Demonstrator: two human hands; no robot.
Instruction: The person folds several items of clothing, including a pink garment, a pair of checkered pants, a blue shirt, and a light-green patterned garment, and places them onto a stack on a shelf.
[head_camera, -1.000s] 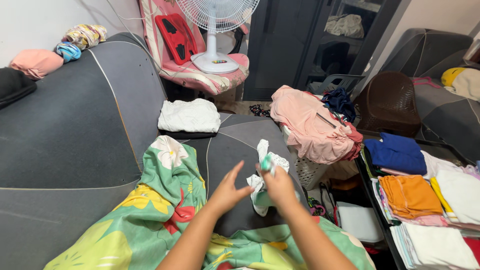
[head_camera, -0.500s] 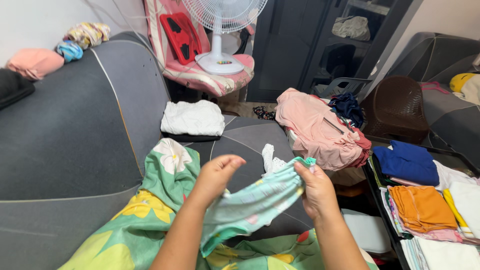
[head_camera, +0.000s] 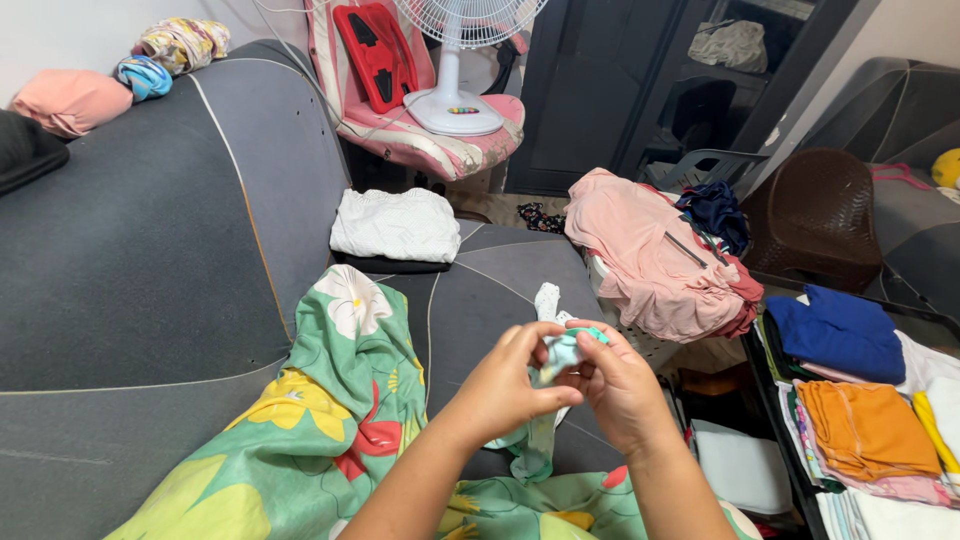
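- The left hand (head_camera: 510, 385) is closed on a small pale green cloth (head_camera: 560, 355); thumb and fingers are pressed together on its upper edge, with no gap between them.
- The right hand (head_camera: 620, 390) is also closed on the same cloth, just beside the left hand, and the fingertips of both hands touch each other.
- The cloth is bunched between the two hands, above the grey sofa seat (head_camera: 480, 290). One end of it hangs down below the hands, and a white part (head_camera: 546, 300) sticks up behind them.
- Under the forearms lies one large flowered sheet (head_camera: 340, 420), green with yellow, red and white flowers, spread over the seat.
- One folded white garment (head_camera: 396, 224) lies further back on the sofa, well apart from the hands.
- On top of the sofa back (head_camera: 130, 250) I count three bundles: one pink (head_camera: 72, 100), one blue (head_camera: 144, 76), one patterned yellow (head_camera: 182, 42).
- To the right stands one laundry basket (head_camera: 640, 340) with a pink garment (head_camera: 650, 255) heaped over it and one dark blue piece (head_camera: 715, 212) behind.
- At the far right are folded stacks: one blue (head_camera: 838, 332), one orange (head_camera: 868, 428), and white pieces (head_camera: 745, 465) lower down; how many white ones I cannot tell.
- One white fan (head_camera: 455, 100) stands on a pink striped chair (head_camera: 420, 135), and one brown basket (head_camera: 815, 215) is near the right edge.
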